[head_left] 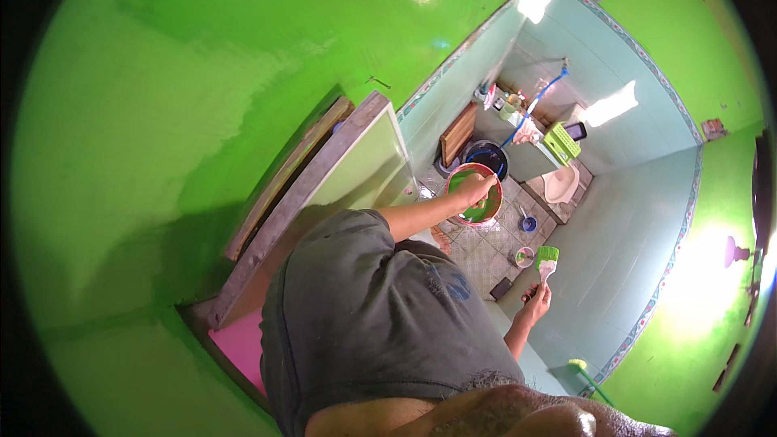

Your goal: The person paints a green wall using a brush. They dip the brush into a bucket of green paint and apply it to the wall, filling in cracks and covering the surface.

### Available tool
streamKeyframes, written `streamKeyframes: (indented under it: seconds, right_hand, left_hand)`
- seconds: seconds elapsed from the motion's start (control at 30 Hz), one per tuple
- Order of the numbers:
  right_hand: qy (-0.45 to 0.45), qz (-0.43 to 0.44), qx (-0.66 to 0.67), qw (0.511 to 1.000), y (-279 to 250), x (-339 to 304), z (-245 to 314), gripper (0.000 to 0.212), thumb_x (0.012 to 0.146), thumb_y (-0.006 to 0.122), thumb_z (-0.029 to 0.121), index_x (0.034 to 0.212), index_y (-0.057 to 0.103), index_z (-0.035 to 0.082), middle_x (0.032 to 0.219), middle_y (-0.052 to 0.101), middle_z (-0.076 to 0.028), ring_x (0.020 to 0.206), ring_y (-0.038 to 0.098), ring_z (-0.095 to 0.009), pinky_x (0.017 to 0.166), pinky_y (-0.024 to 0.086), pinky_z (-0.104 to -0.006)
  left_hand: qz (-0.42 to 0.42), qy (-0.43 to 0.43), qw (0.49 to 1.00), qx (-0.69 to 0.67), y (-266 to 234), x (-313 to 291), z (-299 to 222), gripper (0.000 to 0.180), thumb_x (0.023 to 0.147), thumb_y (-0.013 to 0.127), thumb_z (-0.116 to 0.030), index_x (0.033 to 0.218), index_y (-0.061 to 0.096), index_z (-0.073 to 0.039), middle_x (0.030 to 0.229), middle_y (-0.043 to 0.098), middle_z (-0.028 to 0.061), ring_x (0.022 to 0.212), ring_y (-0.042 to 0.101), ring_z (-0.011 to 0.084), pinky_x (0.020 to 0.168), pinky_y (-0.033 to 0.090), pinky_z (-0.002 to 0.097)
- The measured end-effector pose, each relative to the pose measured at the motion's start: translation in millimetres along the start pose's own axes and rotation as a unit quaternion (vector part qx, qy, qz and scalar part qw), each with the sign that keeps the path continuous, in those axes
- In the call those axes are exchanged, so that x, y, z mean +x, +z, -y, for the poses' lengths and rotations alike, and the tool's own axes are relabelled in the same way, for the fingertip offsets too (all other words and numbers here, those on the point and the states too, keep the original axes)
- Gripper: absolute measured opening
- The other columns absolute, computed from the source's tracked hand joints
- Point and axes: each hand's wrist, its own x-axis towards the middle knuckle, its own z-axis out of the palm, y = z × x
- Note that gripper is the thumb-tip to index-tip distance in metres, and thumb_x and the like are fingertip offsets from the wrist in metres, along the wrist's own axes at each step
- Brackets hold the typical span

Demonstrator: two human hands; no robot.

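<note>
My left hand (476,188) is closed over a red-rimmed bucket (473,167) with green paint inside it, apparently gripping its handle, which the fingers hide. Off to the right, my right hand (535,304) is wrapped round the handle of a wide paintbrush (547,260). The brush points away from me, its bristles coated with bright green paint and its lower part whitish. It is held clear of the bucket, near the pale blue tiled wall (603,231).
A door (356,154) stands open at my left beside the green painted wall (162,105). Beyond the bucket are a dark tub (490,155), a ledge with toiletries, a green basket (561,142) and a squat toilet (560,184). A blue bowl (528,224) and small white tub (524,256) are below.
</note>
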Motion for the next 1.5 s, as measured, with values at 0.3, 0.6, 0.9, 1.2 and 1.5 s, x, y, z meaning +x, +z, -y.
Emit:
streamKeyframes:
  seconds: [0.3, 0.6, 0.9, 1.2, 1.5]
  right_hand:
    - [-0.089, 0.152, -0.059, 0.983, 88, 11, 74, 0.019, 0.099, 0.056, 0.025, 0.103, 0.058, 0.006, 0.065, 0.046, 0.003, 0.051, 0.039, -0.003, 0.042, 0.029, -0.0193]
    - [-0.194, 0.295, -0.2, 0.914, 180, 8, 156, 0.019, 0.096, 0.058, 0.02, 0.104, 0.065, 0.004, 0.068, 0.046, 0.005, 0.057, 0.038, -0.003, 0.05, 0.029, -0.0198]
    - [-0.324, 0.397, -0.332, 0.792, 189, -23, 182, 0.02, 0.091, 0.058, 0.014, 0.105, 0.065, 0.001, 0.086, 0.062, -0.011, 0.079, 0.057, -0.021, 0.074, 0.047, -0.034]
    - [-0.449, 0.47, -0.4, 0.646, 198, -68, 232, 0.021, 0.087, 0.06, 0.009, 0.106, 0.065, 0.003, 0.091, 0.06, -0.016, 0.082, 0.06, -0.034, 0.072, 0.049, -0.0393]
    - [-0.526, 0.495, -0.441, 0.534, 243, -69, 217, 0.018, 0.089, 0.058, 0.015, 0.103, 0.067, 0.006, 0.092, 0.06, -0.012, 0.083, 0.063, -0.03, 0.071, 0.051, -0.0418]
  left_hand:
    - [-0.075, 0.029, 0.996, -0.029, -29, -45, -12, 0.051, 0.088, 0.052, -0.04, 0.053, 0.051, -0.004, 0.048, 0.05, 0.0054, 0.037, 0.051, 0.0165, 0.035, 0.039, 0.0292]
    - [-0.082, 0.007, 0.992, -0.095, -55, -61, -7, 0.042, 0.085, 0.049, -0.044, 0.072, 0.05, -0.004, 0.061, 0.055, 0.0071, 0.044, 0.055, 0.0173, 0.038, 0.041, 0.0291]
    - [-0.075, 0.036, 0.992, -0.096, -66, -99, -28, 0.038, 0.09, 0.047, -0.046, 0.071, 0.049, -0.014, 0.056, 0.047, 0.0001, 0.044, 0.047, 0.0124, 0.038, 0.034, 0.0291]
    - [-0.061, 0.006, 0.96, -0.272, -76, -109, -64, 0.03, 0.092, 0.045, -0.04, 0.088, 0.062, -0.015, 0.057, 0.046, -0.0047, 0.042, 0.037, 0.0051, 0.034, 0.025, 0.0208]
    - [-0.041, 0.047, 0.972, -0.227, -79, -122, -103, 0.049, 0.093, 0.033, -0.051, 0.093, 0.054, -0.006, 0.067, 0.053, 0.0021, 0.049, 0.044, 0.0113, 0.041, 0.031, 0.0241]
